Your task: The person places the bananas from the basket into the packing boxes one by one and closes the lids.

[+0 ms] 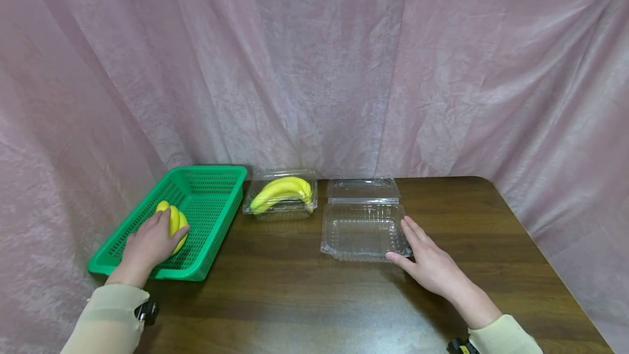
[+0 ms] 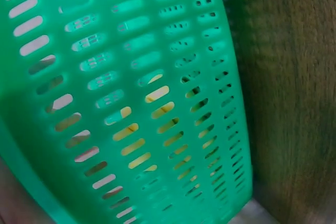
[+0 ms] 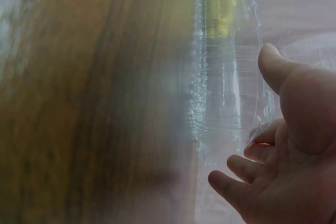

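My left hand (image 1: 149,239) reaches into the green slotted basket (image 1: 227,224) at the left and grips a bunch of yellow bananas (image 1: 174,220), fingers over its top and thumb along its right side. In the left wrist view the basket's wall (image 2: 118,72) hides most of the hand; yellow shows through the slots. At the centre right lies a clear plastic clamshell box (image 1: 363,234), its lid folded back and no fruit inside. My right hand (image 1: 434,266) rests at its right edge, fingers extended, thumb near the front corner. The right wrist view shows those fingers relaxed beside the box's rim.
A closed clear clamshell box (image 1: 313,193) with bananas (image 1: 282,187) inside stands between the basket and the open box. All rest on a brown wooden table (image 1: 295,299). A pink curtain (image 1: 319,70) hangs behind and along the sides.
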A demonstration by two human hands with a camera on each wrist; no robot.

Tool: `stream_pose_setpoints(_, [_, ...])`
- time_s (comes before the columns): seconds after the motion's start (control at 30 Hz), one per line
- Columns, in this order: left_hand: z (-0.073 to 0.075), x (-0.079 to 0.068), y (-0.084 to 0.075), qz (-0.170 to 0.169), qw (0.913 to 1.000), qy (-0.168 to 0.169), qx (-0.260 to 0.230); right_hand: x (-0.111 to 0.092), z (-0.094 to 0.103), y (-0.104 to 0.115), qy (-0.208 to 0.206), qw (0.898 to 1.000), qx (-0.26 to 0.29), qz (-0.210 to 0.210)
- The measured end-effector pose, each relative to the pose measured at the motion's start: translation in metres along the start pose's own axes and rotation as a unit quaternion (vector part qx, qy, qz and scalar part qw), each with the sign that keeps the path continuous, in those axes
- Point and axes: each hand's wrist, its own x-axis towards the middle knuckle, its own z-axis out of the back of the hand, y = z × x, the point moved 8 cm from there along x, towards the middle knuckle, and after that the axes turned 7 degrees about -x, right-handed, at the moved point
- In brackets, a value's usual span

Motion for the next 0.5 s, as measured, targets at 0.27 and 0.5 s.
stream_pose_setpoints(0.27, [-0.002,-0.002,0.007,0.002,1.0000,0.001,-0.008,0.000,0.000,0.000,0.002,1.000,0.002,0.000])
stream_pose_setpoints(0.5, [-0.002,-0.004,0.011,0.017,0.9997,0.017,-0.010,-0.001,0.001,0.001,0.002,1.000,0.004,0.000])
